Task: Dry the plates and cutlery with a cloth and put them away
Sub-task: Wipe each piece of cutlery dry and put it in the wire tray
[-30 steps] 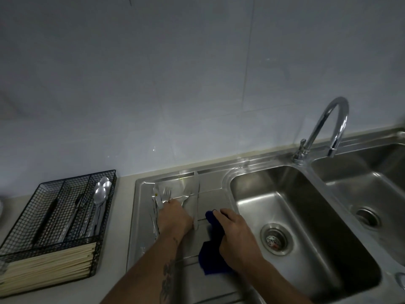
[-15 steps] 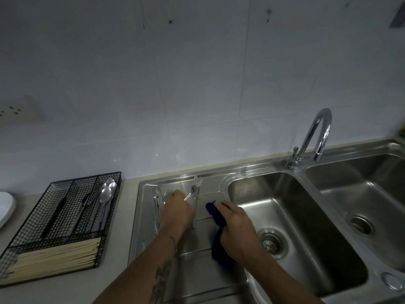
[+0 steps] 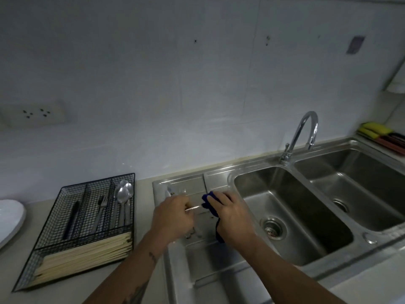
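Observation:
My left hand (image 3: 173,216) grips the handle of a steel fork (image 3: 194,208) above the draining board (image 3: 197,260). The fork's far end runs into a dark blue cloth (image 3: 209,204), which my right hand (image 3: 232,218) holds wrapped around it, so that end is hidden. More cutlery (image 3: 175,191) lies at the back of the draining board, behind my left hand. A black wire cutlery tray (image 3: 85,227) on the left counter holds spoons, a fork, a dark-handled knife and pale chopsticks. A white plate (image 3: 9,220) shows at the left edge.
A double steel sink (image 3: 295,216) with a curved tap (image 3: 304,132) fills the right side. Yellow and red sponges (image 3: 377,132) lie at the far right. A wall socket (image 3: 35,114) sits on the tiled wall to the left.
My left hand lifted a fork off the draining board and turned it sideways. My right hand brought the blue cloth up and closed it round the fork's end. The camera tilted up.

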### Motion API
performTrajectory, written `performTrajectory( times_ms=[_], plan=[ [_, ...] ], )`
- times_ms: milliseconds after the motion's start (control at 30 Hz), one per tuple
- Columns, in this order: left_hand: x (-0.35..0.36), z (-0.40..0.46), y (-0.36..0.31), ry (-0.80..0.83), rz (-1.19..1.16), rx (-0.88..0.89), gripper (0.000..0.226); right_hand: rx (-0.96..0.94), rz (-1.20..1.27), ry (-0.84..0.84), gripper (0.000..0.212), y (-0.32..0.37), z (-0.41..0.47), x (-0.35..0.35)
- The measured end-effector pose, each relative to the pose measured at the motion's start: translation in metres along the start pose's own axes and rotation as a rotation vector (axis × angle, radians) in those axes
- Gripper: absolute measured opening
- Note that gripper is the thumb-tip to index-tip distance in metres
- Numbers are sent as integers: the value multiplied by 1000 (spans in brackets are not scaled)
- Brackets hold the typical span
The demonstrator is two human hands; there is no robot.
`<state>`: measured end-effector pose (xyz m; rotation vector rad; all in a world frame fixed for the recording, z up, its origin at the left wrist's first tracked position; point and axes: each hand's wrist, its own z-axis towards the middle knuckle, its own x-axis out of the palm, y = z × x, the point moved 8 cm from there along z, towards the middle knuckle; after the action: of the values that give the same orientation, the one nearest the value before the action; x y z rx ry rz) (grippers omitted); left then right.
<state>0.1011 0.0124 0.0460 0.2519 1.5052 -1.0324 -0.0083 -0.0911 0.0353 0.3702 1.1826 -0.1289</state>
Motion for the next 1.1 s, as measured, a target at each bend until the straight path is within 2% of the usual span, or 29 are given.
performTrajectory(
  times_ms=[67,200,300,433,500,567,633,733,867,1000,1100],
  plan=[
    [-12,-12,20,3,-6,11,8,17,18,-26,61,29,-4,0],
    [-35,-23,45,-21,-116,24,8,-35,-7,-37,75,88,-15,5],
    [-41,-35,55,18,-92,69,13,86,-30,-70,78,86,-22,2],
    [-34,-43,72,161,-78,86,20,239,39,-167,74,84,-28,-16],
    [-33,-41,73,242,-101,79,27,200,31,-197,75,98,-27,-22],
    [-36,-37,68,296,-166,81,34,44,-31,-186,71,122,-24,-19],
    [-36,-38,62,358,-228,72,31,-31,-73,-169,70,130,-27,-12],
    [-28,-44,65,425,-300,27,24,110,-24,-169,74,112,-33,-10],
    [-22,-43,67,421,-455,-19,24,-21,-91,-174,62,129,-39,-8],
    [-15,-46,64,376,-466,13,21,182,-48,-207,68,101,-39,-17],
    [-12,-47,64,320,-465,17,18,116,-70,-180,66,106,-39,-16]
  ],
)
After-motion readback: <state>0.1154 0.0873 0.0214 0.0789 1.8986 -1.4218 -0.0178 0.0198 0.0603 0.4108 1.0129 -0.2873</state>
